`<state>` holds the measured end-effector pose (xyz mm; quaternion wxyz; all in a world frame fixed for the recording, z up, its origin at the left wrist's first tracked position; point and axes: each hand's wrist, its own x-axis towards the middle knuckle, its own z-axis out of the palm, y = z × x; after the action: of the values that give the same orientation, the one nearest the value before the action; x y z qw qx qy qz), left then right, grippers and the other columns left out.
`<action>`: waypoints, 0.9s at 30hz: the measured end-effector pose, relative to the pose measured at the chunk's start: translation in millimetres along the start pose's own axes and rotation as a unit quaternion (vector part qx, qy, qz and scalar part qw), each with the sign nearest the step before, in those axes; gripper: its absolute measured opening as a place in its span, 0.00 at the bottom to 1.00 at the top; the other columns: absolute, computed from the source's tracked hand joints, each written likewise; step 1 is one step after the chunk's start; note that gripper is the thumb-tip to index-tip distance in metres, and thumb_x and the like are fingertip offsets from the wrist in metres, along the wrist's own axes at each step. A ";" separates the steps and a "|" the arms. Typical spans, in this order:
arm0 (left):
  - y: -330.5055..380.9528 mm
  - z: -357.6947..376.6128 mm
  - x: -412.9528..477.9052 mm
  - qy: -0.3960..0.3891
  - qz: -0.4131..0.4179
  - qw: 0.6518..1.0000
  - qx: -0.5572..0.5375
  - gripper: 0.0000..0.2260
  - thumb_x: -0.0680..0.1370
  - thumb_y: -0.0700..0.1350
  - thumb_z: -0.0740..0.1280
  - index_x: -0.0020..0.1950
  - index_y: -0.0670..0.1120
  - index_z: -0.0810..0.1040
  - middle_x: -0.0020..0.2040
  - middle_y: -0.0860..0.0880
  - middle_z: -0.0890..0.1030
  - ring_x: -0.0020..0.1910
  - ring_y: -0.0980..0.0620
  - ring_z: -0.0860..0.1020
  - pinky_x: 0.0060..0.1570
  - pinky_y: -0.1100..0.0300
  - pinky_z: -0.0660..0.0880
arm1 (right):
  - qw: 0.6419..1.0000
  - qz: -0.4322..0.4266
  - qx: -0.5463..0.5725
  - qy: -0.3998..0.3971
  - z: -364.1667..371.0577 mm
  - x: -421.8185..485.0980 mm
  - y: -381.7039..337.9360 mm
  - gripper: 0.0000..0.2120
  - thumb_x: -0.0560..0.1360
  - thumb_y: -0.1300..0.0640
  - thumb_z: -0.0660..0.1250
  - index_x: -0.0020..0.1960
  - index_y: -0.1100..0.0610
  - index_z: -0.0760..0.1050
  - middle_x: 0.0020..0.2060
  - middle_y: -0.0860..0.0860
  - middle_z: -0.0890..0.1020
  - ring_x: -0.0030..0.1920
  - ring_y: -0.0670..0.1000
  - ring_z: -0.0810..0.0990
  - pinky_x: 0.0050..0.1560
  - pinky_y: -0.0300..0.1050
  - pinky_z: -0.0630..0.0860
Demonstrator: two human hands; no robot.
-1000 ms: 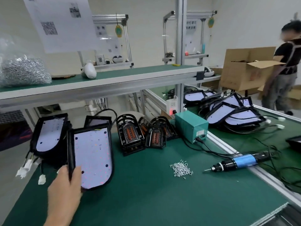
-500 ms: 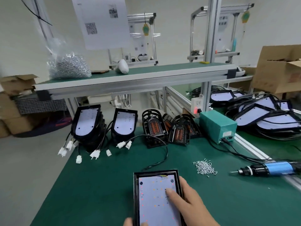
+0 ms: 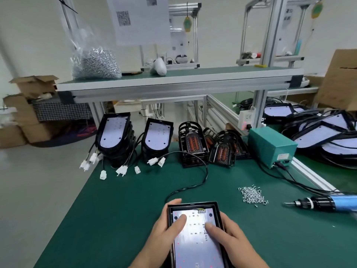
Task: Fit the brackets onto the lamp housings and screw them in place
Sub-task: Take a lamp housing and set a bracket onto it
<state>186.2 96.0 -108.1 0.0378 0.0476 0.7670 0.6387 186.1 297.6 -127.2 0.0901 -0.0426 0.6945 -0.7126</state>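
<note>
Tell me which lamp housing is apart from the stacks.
The housing at the near edge, gripped by the left hand and right hand, thumbs on its face. The others lean in stacks at the back.

Your left hand and your right hand are both bare, and the wrists and the short stretch of forearm behind each are uncovered as far as the bottom edge of the view. Your fingers are slim, and the two thumbnails that show look short and plain. Finer marks are too blurred to tell.
</note>
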 end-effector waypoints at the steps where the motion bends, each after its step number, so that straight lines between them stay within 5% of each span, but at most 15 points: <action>1: 0.3 -1.0 4.0 -0.001 -0.006 1.000 0.001 0.22 0.67 0.67 0.65 0.61 0.73 0.72 0.60 0.73 0.76 0.58 0.74 0.73 0.50 0.74 0.71 | 1.000 0.001 0.003 -0.003 -0.4 1.9 -0.8 0.14 0.71 0.47 0.71 0.56 0.40 0.82 0.54 0.50 0.86 0.58 0.53 0.84 0.66 0.53 0.76; 5: -6.5 0.6 24.2 0.036 -0.021 0.999 -0.011 0.16 0.70 0.58 0.64 0.57 0.69 0.78 0.57 0.65 0.81 0.59 0.67 0.76 0.55 0.70 0.70 | 1.000 0.012 0.024 -0.002 -2.1 17.1 -1.6 0.15 0.70 0.51 0.72 0.57 0.49 0.83 0.52 0.52 0.87 0.54 0.51 0.85 0.49 0.37 0.78; 10: -12.3 6.4 38.0 0.132 -0.021 0.991 -0.026 0.13 0.69 0.52 0.62 0.49 0.64 0.81 0.35 0.60 0.78 0.36 0.63 0.74 0.39 0.75 0.68 | 0.999 0.034 -0.032 -0.028 -8.8 41.6 -7.7 0.20 0.70 0.45 0.72 0.58 0.53 0.81 0.52 0.50 0.87 0.55 0.51 0.85 0.60 0.46 0.77; 12: -10.9 6.2 41.9 0.157 -0.019 0.987 -0.031 0.11 0.67 0.51 0.62 0.44 0.61 0.81 0.30 0.58 0.71 0.30 0.61 0.70 0.33 0.71 0.65 | 0.995 0.009 -0.096 -0.008 -14.0 56.2 -11.6 0.25 0.69 0.35 0.70 0.53 0.55 0.81 0.45 0.47 0.86 0.48 0.50 0.84 0.56 0.45 0.76; 14: -7.6 5.4 43.1 0.167 -0.030 0.985 -0.028 0.08 0.65 0.50 0.63 0.38 0.56 0.81 0.28 0.56 0.68 0.27 0.60 0.67 0.31 0.68 0.63 | 0.989 -0.009 -0.134 0.057 -21.7 77.0 -17.0 0.29 0.73 0.29 0.66 0.47 0.57 0.82 0.34 0.47 0.81 0.35 0.45 0.77 0.41 0.41 0.72; 17: -8.4 5.5 40.9 0.166 -0.035 0.985 -0.012 0.02 0.71 0.46 0.68 0.39 0.50 0.78 0.30 0.54 0.63 0.29 0.55 0.65 0.29 0.66 0.59 | 0.982 -0.007 -0.107 0.157 -36.1 123.6 -27.2 0.18 0.80 0.44 0.67 0.41 0.57 0.81 0.30 0.52 0.83 0.28 0.46 0.72 0.36 0.43 0.69; 19: -15.4 3.2 41.8 0.167 -0.029 0.986 0.007 0.08 0.78 0.39 0.68 0.40 0.48 0.77 0.32 0.52 0.63 0.31 0.52 0.65 0.30 0.65 0.59 | 0.972 -0.002 -0.113 0.207 -43.0 161.4 -33.5 0.13 0.79 0.51 0.69 0.39 0.56 0.80 0.34 0.53 0.84 0.30 0.49 0.72 0.38 0.45 0.69; 25: -15.9 4.1 48.8 0.165 -0.021 0.986 -0.009 0.11 0.79 0.45 0.64 0.40 0.55 0.80 0.29 0.57 0.64 0.29 0.58 0.65 0.31 0.67 0.61 | 0.958 0.077 -0.058 0.270 -49.3 249.1 -42.5 0.11 0.80 0.50 0.68 0.52 0.58 0.77 0.41 0.54 0.84 0.31 0.50 0.77 0.26 0.41 0.68; 27: -18.8 5.3 47.5 0.152 0.000 0.988 -0.026 0.10 0.76 0.49 0.62 0.47 0.59 0.83 0.33 0.51 0.69 0.33 0.57 0.69 0.34 0.68 0.65 | 0.955 0.082 -0.059 0.279 -47.7 263.9 -42.3 0.12 0.81 0.50 0.67 0.55 0.60 0.75 0.40 0.55 0.84 0.31 0.51 0.78 0.25 0.42 0.68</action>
<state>139.2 103.6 -127.4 -0.0776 -0.0511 0.7472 0.6580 -84.4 295.7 -103.5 -0.0513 0.2099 0.7338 -0.6441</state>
